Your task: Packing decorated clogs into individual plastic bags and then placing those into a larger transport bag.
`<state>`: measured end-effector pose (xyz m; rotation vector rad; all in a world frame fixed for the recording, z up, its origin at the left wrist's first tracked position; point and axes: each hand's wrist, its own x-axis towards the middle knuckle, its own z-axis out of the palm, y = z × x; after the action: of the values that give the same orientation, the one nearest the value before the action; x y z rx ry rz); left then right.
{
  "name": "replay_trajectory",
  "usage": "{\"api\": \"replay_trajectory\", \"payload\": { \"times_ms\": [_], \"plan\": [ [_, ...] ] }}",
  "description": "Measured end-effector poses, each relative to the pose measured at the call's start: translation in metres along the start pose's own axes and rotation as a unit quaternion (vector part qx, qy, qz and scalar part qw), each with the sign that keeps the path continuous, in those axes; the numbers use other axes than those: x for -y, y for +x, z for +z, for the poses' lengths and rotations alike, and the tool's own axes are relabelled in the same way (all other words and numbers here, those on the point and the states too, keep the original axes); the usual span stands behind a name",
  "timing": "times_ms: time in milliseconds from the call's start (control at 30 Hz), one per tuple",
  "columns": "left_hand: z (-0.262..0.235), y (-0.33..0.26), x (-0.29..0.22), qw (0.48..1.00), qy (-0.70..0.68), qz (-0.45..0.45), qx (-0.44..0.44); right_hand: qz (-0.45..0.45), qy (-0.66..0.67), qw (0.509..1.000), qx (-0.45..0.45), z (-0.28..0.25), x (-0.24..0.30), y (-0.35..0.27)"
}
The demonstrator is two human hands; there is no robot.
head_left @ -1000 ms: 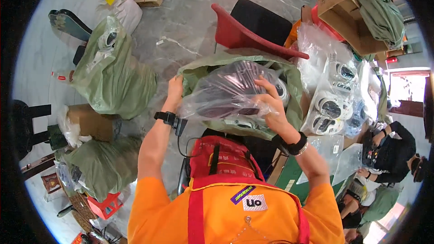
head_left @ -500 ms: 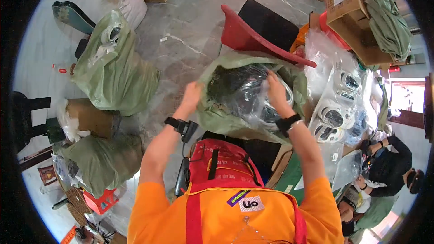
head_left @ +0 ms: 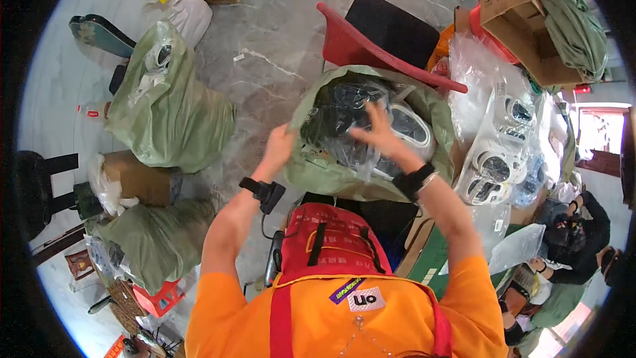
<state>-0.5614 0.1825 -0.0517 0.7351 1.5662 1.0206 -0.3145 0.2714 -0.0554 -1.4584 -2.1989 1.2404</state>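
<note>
In front of me stands a green woven sack with its mouth wide. Inside lies a black item wrapped in clear plastic, its exact kind unclear under the film. Next to it, a white-edged dark shoe in clear plastic rests at the right inside wall. My left hand is closed on the sack's left rim, with the fingertips partly hidden. My right hand reaches into the mouth over the wrapped black item, fingers spread and somewhat blurred, holding nothing.
Beyond the sack leans a red and black chair. Plastic-bagged white shoes lie at right, below a cardboard box. Another filled green sack stands at left. A co-worker in black sits at far right.
My right hand has let go of the plastic wrapping, moved left and spread its fingers. The black item lies farther left, and more of the white-edged shoe shows. My left hand stays at the rim.
</note>
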Motion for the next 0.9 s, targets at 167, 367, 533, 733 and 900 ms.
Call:
{"api": "replay_trajectory", "payload": {
  "times_ms": [167,367,533,733,900],
  "plan": [
    [0.026,-0.027,0.011,0.975,0.153,0.087,0.139,-0.028,-0.241,0.969,-0.041,0.059,0.017,-0.018],
    [-0.015,-0.008,0.036,0.986,0.153,-0.065,0.017,-0.007,-0.201,0.979,-0.016,0.071,0.032,0.022],
    [-0.013,0.015,-0.01,0.995,-0.073,-0.06,-0.029,0.003,-0.213,0.973,-0.094,0.056,0.04,0.001],
    [-0.023,0.019,-0.017,0.996,0.051,0.025,-0.062,0.028,-0.073,0.974,-0.212,0.044,-0.017,-0.122],
    [-0.015,0.017,-0.026,0.994,0.096,0.014,-0.052,0.16,-0.146,0.975,0.056,0.064,-0.037,-0.184]
  ]
}}
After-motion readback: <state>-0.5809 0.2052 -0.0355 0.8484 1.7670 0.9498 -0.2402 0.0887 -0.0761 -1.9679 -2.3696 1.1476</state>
